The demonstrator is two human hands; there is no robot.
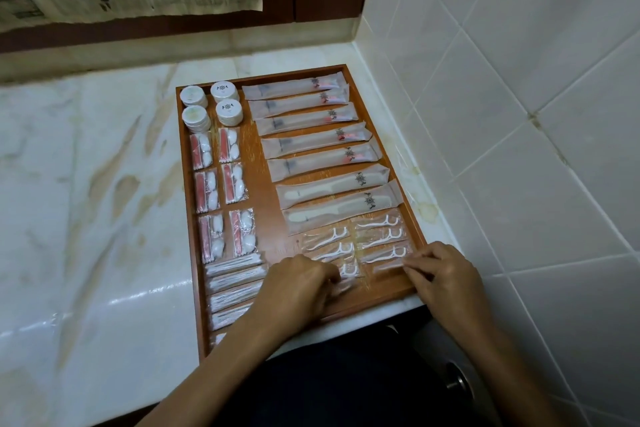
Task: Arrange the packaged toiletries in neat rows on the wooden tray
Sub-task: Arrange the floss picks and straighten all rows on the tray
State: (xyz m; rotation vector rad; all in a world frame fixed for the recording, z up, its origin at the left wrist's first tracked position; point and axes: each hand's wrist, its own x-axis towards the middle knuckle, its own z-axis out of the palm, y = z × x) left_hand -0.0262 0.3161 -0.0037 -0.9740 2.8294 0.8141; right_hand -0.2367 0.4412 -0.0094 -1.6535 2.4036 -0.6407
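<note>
I see the wooden tray point(263, 149) on the marble desk point(86, 184), in the corner by the tiled wall point(519, 80). On it lie round boxes point(211, 104), cotton packets point(221, 191), long sachets point(311, 135) and floss pick packets point(363, 243) in rows. My left hand point(298, 284) curls its grip on a clear packet at the near edge. My right hand point(443, 270) pinches the nearest floss packet point(386, 258) by its end.
</note>
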